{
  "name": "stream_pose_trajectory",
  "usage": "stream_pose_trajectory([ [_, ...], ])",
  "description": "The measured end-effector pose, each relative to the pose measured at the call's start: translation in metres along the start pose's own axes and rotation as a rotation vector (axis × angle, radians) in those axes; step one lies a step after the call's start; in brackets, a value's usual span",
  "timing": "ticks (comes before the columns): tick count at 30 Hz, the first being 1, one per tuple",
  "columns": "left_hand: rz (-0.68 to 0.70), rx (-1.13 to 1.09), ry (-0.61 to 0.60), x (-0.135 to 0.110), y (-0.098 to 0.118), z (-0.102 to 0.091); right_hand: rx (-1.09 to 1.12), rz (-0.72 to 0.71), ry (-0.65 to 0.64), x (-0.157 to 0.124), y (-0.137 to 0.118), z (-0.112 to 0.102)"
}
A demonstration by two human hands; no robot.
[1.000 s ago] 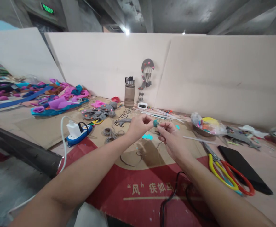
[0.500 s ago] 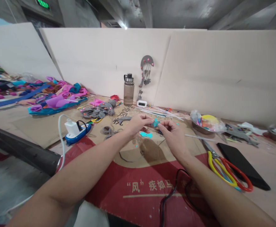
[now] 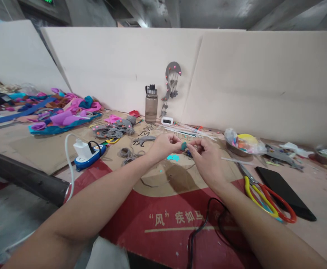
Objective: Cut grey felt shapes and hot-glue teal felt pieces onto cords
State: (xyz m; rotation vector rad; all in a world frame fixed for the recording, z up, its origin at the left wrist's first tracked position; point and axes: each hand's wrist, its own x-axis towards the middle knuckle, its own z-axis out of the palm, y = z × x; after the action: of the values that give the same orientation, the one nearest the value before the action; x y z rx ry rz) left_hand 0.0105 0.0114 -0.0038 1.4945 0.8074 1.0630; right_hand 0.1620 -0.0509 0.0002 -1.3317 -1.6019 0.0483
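Note:
Between the fingertips of both hands is a small teal star-like piece (image 3: 183, 146), partly covered by the fingers. My left hand (image 3: 166, 146) pinches it from the left, and my right hand (image 3: 204, 152) pinches its right side. Below them, bright turquoise cut-outs (image 3: 173, 157) lie on the cardboard (image 3: 152, 175). A coil of grey cord (image 3: 128, 156) rests to the left of my left hand. Behind the hands, thin white strips (image 3: 184, 131) are spread out. Whether a thread runs from the piece, I cannot tell.
Scissors (image 3: 262, 194) with yellow and red handles lie beside a black slab (image 3: 286, 192) at right. A bowl (image 3: 243, 149) holds colourful bits. A bottle (image 3: 151, 104) and small clock (image 3: 167, 120) stand at the back. A power strip (image 3: 90, 158) and felt scraps (image 3: 65, 116) are at left.
The teal piece has turned and now shows less of its star shape. My fingers have closed in around it. The whole view has shifted slightly.

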Motion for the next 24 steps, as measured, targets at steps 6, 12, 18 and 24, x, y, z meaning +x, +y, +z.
stream_pose_trajectory([
  [6,0.083,0.195,-0.011,-0.0003,-0.0037,-0.0018,-0.057,-0.055,0.000,0.0008,0.0013,-0.0022],
  [12,0.121,0.302,-0.013,-0.0025,-0.0013,-0.0017,-0.073,-0.061,-0.022,0.0010,0.0031,-0.0026],
  [18,0.144,0.326,-0.032,-0.0021,-0.0022,-0.0014,-0.078,-0.041,-0.048,0.0017,0.0041,-0.0041],
  [24,0.136,0.358,-0.044,-0.0035,0.0014,-0.0013,-0.092,-0.069,-0.074,0.0017,0.0036,-0.0048],
])
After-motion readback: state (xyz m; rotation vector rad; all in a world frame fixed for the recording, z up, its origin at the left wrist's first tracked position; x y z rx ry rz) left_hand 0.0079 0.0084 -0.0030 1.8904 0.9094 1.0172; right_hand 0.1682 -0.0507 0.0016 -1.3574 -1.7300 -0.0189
